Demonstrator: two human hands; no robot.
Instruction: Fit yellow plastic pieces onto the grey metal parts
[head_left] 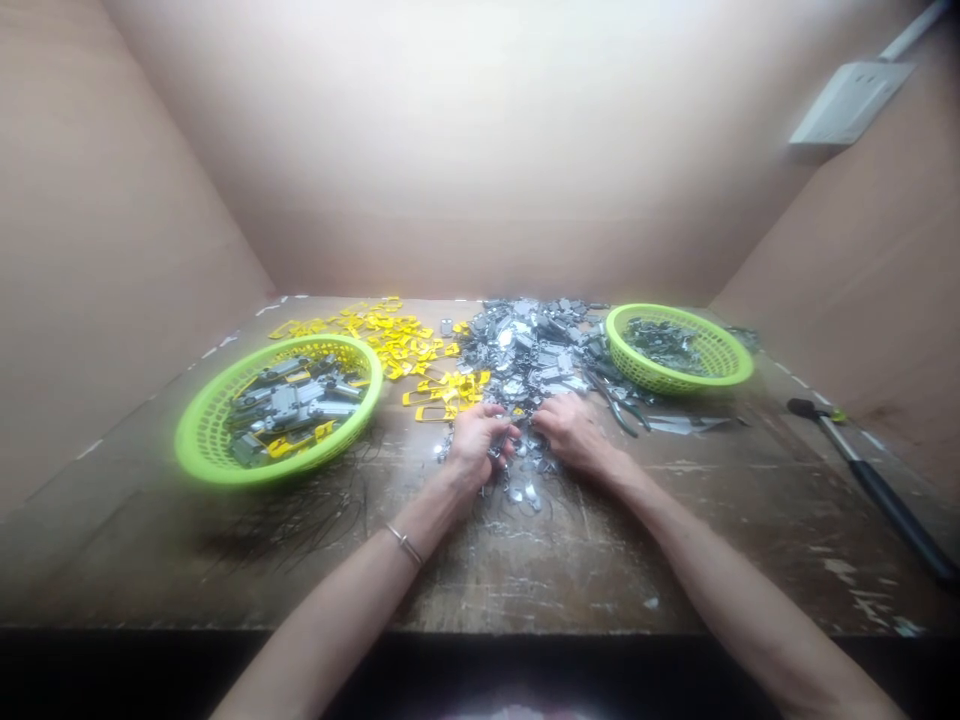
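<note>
Near the middle of the wooden table, my left hand (481, 440) has its fingers curled around a small metal piece, partly hidden by the fingers. Close on its right, my right hand (564, 425) is closed, fingertips pinched at the front edge of the metal heap; what they hold is too small to name. Behind both hands lies a large heap of silvery metal parts (529, 345). Yellow frames (405, 345) are scattered to the left of that heap. Small shiny pieces (525, 495) lie on the table just below and between the hands.
At left, a green basket (196, 455) holds grey and yellow parts. Another green basket (675, 380) with small metal parts stands at right. Pliers (619, 405) lie beside it. A black-handled tool (892, 505) rests at the far right, and walls enclose the wooden table (600, 590).
</note>
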